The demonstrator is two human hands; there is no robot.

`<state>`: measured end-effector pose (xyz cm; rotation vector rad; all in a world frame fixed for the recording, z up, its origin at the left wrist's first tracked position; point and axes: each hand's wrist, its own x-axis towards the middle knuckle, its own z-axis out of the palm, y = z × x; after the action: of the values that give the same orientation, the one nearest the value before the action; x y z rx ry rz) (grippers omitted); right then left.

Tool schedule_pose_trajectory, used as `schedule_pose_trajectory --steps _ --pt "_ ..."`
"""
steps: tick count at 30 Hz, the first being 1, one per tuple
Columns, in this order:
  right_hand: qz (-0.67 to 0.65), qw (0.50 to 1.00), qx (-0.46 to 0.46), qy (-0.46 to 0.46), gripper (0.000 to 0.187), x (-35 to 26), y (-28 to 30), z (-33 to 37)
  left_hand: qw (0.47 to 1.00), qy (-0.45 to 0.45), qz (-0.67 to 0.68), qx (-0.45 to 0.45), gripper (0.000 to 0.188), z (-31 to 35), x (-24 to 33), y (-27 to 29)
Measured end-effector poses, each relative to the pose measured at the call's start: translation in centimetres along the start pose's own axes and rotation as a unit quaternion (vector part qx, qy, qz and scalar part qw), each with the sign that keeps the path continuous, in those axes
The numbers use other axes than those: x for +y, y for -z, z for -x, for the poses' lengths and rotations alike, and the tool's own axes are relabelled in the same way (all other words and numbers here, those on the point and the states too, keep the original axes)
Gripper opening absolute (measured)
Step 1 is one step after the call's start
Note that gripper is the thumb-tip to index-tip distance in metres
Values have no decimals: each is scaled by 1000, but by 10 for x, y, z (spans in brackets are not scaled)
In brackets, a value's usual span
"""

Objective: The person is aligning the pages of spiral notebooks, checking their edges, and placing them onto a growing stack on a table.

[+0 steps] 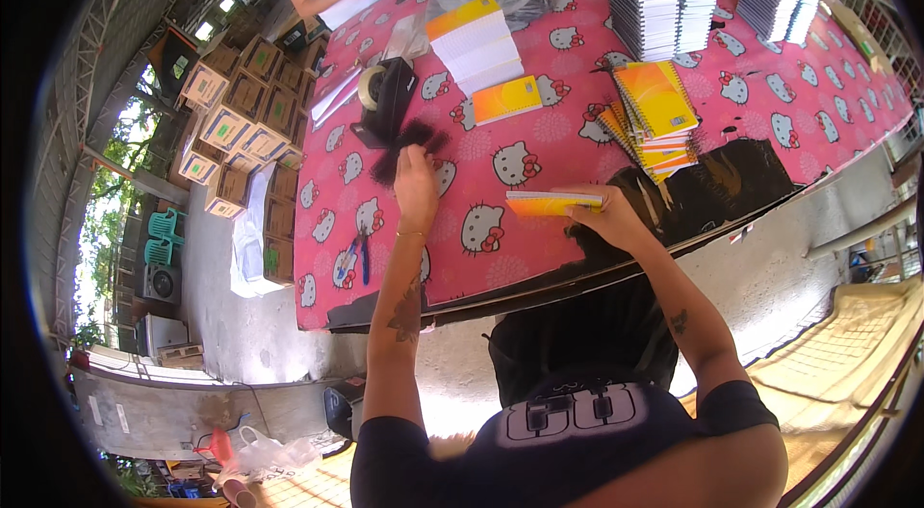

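Yellow-orange notebook (541, 206) is sitting in your right hand (610, 215), thumb and fingers clamping its right end. Your left hand (415, 183) is bunching its fingers at black wiry stuff (420, 135), can't tell if it's gripping any. More notebooks (655, 99) are lying beyond your right hand.

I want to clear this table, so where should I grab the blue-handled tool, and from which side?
Take the blue-handled tool across its handles, likely best from the near edge of the table, left of the left forearm. It lies flat, its handles seeming to splay toward that edge and its narrower end pointing away; the forearm is close on its right.
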<state>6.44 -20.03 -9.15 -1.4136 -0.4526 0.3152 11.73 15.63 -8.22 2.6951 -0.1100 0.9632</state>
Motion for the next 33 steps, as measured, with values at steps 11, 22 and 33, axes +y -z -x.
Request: schedule_pose_trajectory --steps 11,22,33 --pt "50 997 38 52 32 8 -1 6 958 47 273 -71 22 62 135 56" --pt "23 997 61 39 32 6 -2 9 992 -23 -11 -125 25 73 111 39" --pt "116 991 5 72 40 -16 10 17 997 -37 71 4 22 18 70 35"
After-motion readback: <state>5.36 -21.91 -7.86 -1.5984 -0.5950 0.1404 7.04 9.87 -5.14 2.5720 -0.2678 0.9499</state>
